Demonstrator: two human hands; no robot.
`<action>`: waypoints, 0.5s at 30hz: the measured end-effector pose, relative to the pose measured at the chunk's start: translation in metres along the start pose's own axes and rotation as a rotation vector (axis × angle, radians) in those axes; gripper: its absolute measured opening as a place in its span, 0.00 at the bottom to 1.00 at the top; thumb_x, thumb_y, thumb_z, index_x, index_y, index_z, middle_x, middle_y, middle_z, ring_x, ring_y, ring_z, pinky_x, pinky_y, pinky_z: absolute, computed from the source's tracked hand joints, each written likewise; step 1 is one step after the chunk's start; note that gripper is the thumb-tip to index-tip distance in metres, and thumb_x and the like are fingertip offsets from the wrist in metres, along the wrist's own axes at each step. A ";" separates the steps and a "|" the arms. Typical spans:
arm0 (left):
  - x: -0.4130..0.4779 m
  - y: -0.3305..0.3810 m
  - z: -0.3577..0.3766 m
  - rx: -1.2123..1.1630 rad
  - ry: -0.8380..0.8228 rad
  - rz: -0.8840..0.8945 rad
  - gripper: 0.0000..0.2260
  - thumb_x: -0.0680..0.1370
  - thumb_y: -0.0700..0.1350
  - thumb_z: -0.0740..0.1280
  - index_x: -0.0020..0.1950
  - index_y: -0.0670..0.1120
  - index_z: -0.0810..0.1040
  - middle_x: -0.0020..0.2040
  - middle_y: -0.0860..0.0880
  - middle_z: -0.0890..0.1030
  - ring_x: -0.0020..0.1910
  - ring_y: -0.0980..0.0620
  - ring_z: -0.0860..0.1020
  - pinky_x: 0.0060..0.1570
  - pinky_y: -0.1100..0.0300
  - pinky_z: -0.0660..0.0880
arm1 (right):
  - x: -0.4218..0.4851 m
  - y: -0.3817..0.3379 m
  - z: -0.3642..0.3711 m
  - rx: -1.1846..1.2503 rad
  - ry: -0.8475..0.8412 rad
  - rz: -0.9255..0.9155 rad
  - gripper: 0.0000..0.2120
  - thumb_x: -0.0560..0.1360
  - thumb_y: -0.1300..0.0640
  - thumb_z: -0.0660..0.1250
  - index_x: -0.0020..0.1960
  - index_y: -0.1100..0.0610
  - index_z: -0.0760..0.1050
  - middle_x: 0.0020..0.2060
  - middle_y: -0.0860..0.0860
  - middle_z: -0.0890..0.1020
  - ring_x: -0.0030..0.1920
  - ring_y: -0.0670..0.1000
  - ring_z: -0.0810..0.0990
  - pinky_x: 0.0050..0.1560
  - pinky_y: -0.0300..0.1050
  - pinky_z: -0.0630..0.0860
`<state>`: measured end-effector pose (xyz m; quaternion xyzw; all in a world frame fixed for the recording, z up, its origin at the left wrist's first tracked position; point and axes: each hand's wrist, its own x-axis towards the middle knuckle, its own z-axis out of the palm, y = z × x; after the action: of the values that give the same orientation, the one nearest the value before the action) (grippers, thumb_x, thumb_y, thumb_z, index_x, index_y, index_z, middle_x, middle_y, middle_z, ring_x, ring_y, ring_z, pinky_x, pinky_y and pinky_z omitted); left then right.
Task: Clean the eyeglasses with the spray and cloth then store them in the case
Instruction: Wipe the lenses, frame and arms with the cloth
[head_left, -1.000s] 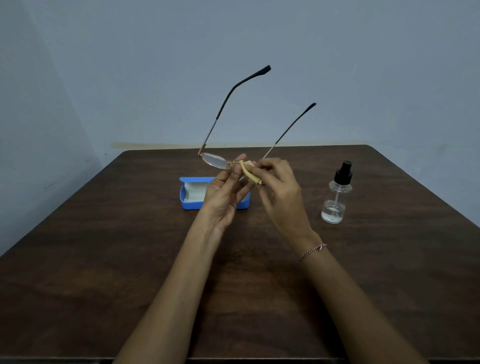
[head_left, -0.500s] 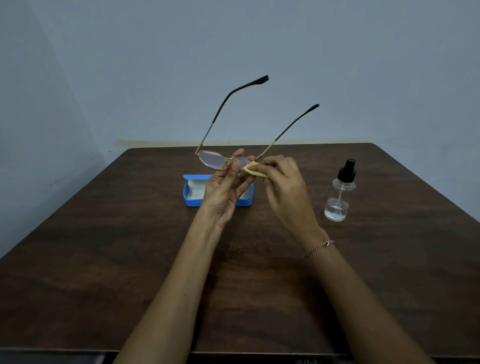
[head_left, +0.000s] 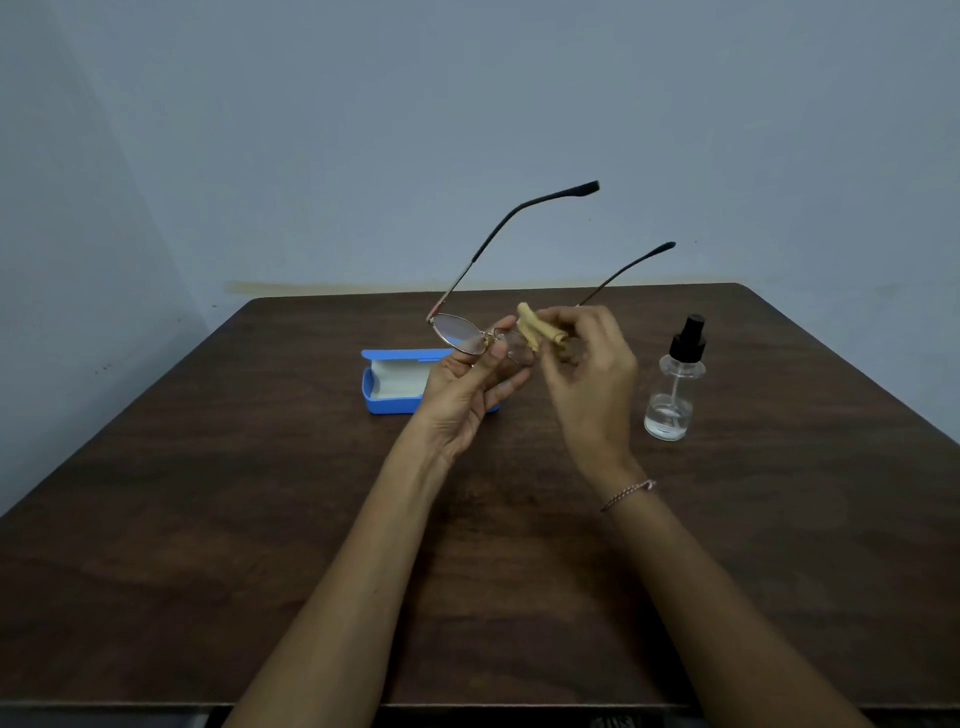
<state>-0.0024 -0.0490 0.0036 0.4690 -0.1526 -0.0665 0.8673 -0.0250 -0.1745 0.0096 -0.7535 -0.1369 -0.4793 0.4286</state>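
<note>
Thin-framed eyeglasses (head_left: 460, 332) with black temple tips are held up over the table, temples pointing away and up. My left hand (head_left: 467, 395) pinches them at the bridge between the two lenses. My right hand (head_left: 587, 374) pinches a small folded yellow cloth (head_left: 537, 330) against the right lens. An open blue case (head_left: 387, 387) with a white lining lies on the table behind my left hand, partly hidden by it. A clear spray bottle (head_left: 672, 389) with a black pump top stands to the right of my right hand.
The dark wooden table (head_left: 260, 519) ends against a pale wall at the back. Its near edge runs along the bottom of the view.
The cloth has shifted on the right lens and now stands more upright in my right fingers. The glasses have tilted a little, temples swinging to the right. Case and bottle have stayed put.
</note>
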 end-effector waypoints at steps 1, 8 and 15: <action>0.000 -0.001 0.000 0.001 0.012 -0.009 0.11 0.73 0.40 0.65 0.55 0.43 0.77 0.46 0.49 0.85 0.46 0.53 0.83 0.46 0.59 0.80 | -0.002 -0.001 0.002 -0.020 -0.026 -0.015 0.10 0.70 0.70 0.68 0.49 0.62 0.78 0.47 0.54 0.78 0.46 0.43 0.76 0.45 0.30 0.73; 0.002 0.002 -0.004 -0.024 0.076 0.013 0.09 0.76 0.38 0.62 0.55 0.44 0.77 0.44 0.50 0.84 0.45 0.55 0.83 0.45 0.63 0.80 | -0.003 -0.001 0.005 0.029 -0.172 -0.109 0.15 0.69 0.72 0.68 0.53 0.60 0.80 0.47 0.52 0.82 0.49 0.50 0.79 0.50 0.40 0.76; 0.002 0.008 -0.008 -0.061 0.077 0.006 0.10 0.79 0.38 0.59 0.56 0.44 0.76 0.46 0.48 0.85 0.48 0.52 0.83 0.47 0.60 0.80 | -0.001 0.004 0.006 0.001 -0.230 -0.098 0.16 0.70 0.72 0.67 0.55 0.61 0.80 0.47 0.53 0.79 0.51 0.51 0.77 0.50 0.37 0.74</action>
<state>0.0023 -0.0387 0.0061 0.4442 -0.1184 -0.0502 0.8866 -0.0189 -0.1719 0.0056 -0.7956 -0.2221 -0.4100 0.3868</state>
